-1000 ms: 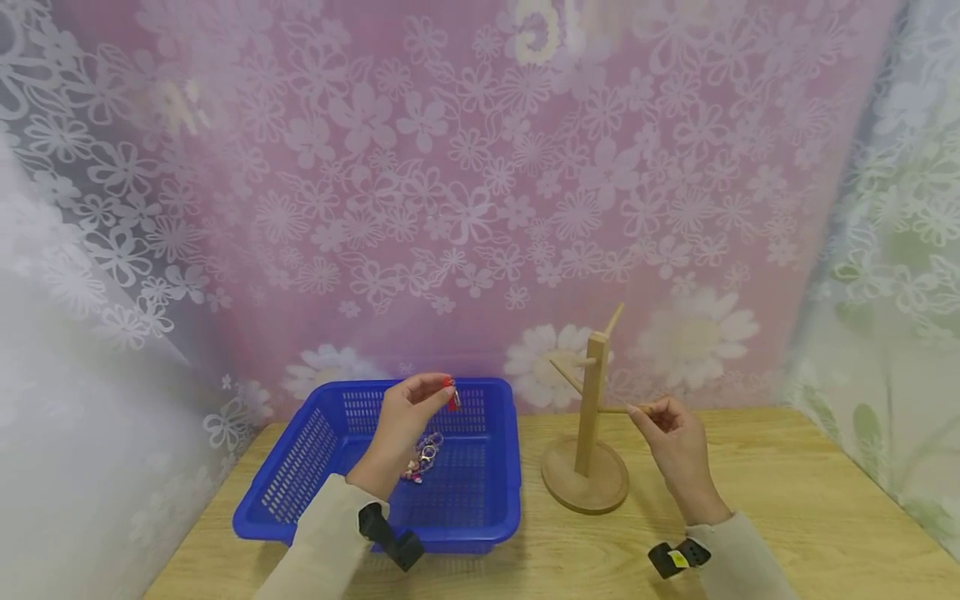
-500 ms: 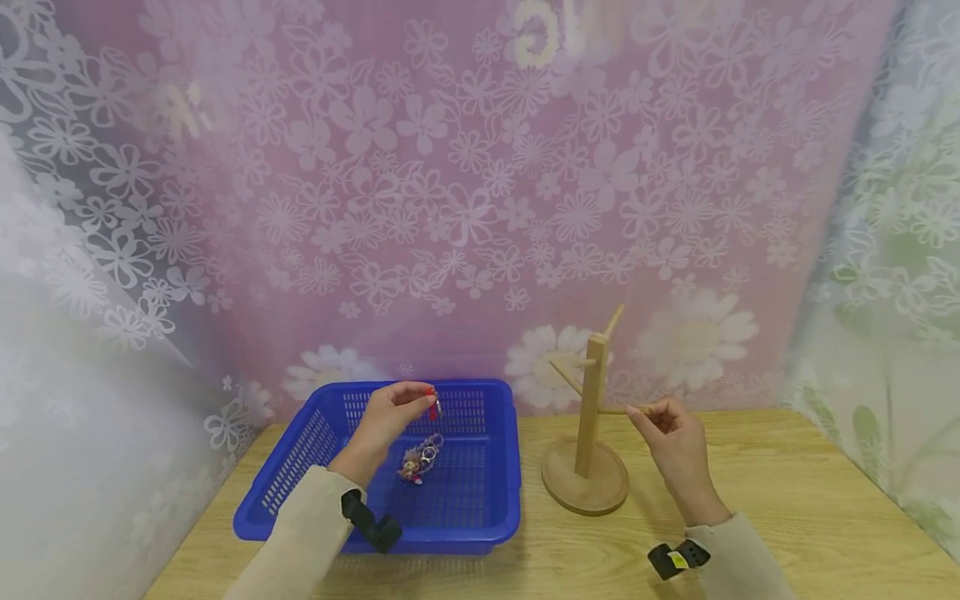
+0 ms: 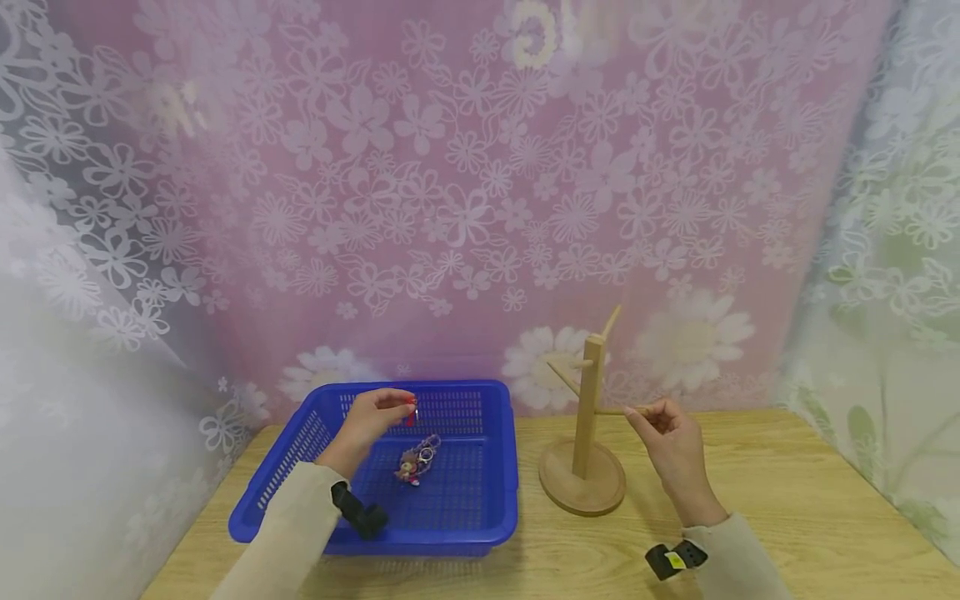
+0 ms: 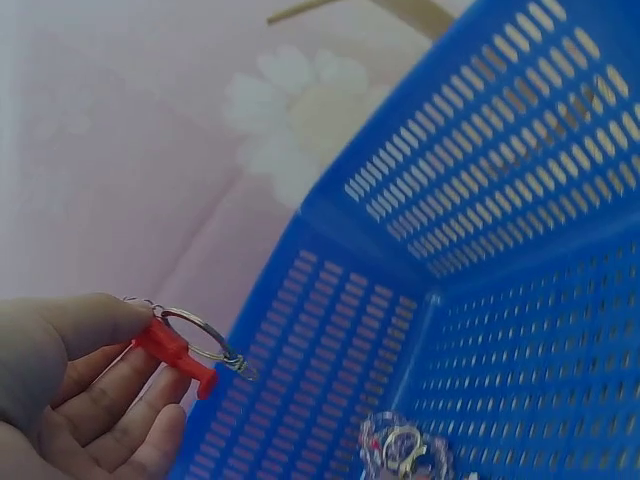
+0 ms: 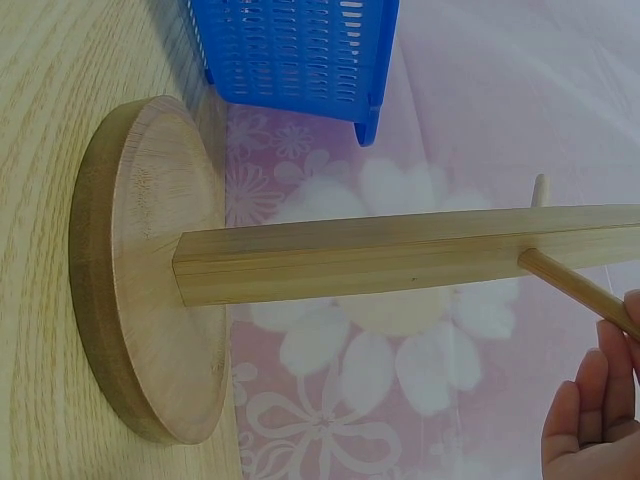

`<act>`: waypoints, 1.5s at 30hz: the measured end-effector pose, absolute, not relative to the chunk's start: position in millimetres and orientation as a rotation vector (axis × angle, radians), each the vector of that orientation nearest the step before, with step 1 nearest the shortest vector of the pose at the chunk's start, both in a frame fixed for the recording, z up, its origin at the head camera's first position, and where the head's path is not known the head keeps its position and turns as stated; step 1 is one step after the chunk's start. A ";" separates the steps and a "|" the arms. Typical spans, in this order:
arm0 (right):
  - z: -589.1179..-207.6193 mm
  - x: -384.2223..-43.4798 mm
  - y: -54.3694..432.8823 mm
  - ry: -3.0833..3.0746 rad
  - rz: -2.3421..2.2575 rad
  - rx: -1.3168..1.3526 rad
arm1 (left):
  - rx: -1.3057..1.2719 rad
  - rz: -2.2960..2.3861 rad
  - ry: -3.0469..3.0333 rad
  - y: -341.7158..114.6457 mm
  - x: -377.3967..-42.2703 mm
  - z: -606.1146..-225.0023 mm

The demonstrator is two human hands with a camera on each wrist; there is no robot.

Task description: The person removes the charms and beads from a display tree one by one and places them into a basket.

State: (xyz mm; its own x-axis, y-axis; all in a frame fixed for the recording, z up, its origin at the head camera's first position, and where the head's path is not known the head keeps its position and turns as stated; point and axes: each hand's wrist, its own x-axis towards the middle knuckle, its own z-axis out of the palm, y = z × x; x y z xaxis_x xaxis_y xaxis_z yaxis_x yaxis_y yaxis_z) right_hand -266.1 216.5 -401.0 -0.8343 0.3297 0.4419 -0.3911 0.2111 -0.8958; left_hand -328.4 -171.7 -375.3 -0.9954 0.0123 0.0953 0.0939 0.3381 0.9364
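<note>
Between thumb and fingers, my left hand [image 3: 367, 425] pinches a red keychain [image 4: 172, 352] with a metal split ring [image 4: 196, 332], held up over the blue basket [image 3: 498, 467]. Below it in the basket lies another keychain [image 3: 417, 461], with a small brown figure, purplish beads and a ring. To the right stands a wooden peg stand [image 3: 588, 408], a square post on a round base [image 3: 582, 498]. My right hand [image 3: 669, 437] pinches the end of its lower right peg [image 5: 580, 288]. No keychain shows on the pegs in the head view.
Basket and stand sit side by side on a wood-grain table [image 3: 795, 492], with a gap between them. A pink flowered curtain [image 3: 465, 208] hangs close behind, and pale curtains [image 3: 892, 333] flank both sides.
My left hand has moved left and slightly down with the red keychain, uncovering the keychain in the basket. My right hand stays on the peg.
</note>
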 end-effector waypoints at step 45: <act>-402.7 -267.2 218.8 -1.951 1.659 0.045 | -0.034 -1.892 -2.557 -187.7 -340.4 -387.5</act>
